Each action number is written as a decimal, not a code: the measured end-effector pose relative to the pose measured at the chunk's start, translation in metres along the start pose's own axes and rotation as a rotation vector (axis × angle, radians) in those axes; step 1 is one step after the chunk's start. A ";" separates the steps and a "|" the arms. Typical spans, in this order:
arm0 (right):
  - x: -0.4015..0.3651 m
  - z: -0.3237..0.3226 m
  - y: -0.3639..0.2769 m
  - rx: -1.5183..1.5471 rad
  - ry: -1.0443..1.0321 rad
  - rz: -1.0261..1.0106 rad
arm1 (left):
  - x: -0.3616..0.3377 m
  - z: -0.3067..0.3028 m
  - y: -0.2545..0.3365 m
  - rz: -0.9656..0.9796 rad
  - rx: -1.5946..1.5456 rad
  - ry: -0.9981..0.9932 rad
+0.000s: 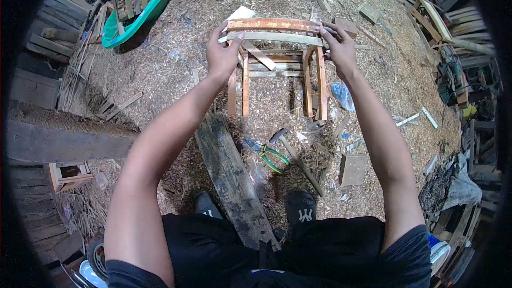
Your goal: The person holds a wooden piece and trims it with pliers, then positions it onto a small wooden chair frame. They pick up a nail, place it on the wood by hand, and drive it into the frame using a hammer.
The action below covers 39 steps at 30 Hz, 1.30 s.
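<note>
A small wooden stool frame [273, 24] lies in front of me on the ground, its legs pointing towards me. My left hand [223, 56] grips the left end of its far rail, thumb on the near side and fingers behind. At the right end of the same rail, my right hand [340, 50] holds the corner in a similar way. A paler, thin slat [280, 38] runs between both hands, just nearer than the rail. One short loose strip [259, 56] slants across the frame close to my left hand.
Green-handled pliers [273, 158] and a hammer [298, 165] lie on the wood-chip floor before my feet. A dark plank [229, 173] stretches between my legs. Wooden blocks [353, 169] and offcuts are scattered around. A green tub [143, 12] with slats stands at the far left.
</note>
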State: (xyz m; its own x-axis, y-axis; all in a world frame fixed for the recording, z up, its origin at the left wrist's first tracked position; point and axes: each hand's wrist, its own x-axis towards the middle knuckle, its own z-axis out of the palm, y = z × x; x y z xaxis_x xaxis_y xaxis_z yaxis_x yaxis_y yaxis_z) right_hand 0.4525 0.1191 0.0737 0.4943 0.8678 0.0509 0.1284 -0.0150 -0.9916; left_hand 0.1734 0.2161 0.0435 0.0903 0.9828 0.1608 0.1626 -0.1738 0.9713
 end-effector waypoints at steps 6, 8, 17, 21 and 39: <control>0.002 0.000 0.000 -0.035 -0.018 0.007 | 0.003 0.000 -0.005 0.004 -0.002 0.007; 0.003 0.000 0.003 -0.069 -0.030 -0.056 | 0.001 0.000 -0.005 0.005 -0.016 0.011; 0.004 0.006 0.007 -0.260 0.037 -0.167 | 0.000 -0.006 0.001 0.107 0.165 -0.090; 0.010 0.004 0.017 -0.257 0.038 -0.180 | 0.008 -0.014 -0.005 0.081 0.126 -0.252; -0.002 0.004 0.010 0.054 -0.026 0.031 | 0.007 -0.012 -0.010 0.235 0.223 -0.164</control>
State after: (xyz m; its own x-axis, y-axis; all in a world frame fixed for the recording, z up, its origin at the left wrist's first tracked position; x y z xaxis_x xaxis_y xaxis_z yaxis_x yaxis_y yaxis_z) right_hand 0.4493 0.1193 0.0635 0.4749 0.8799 0.0176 0.0661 -0.0158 -0.9977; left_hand 0.1609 0.2255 0.0371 0.3041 0.8945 0.3277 0.3275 -0.4212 0.8458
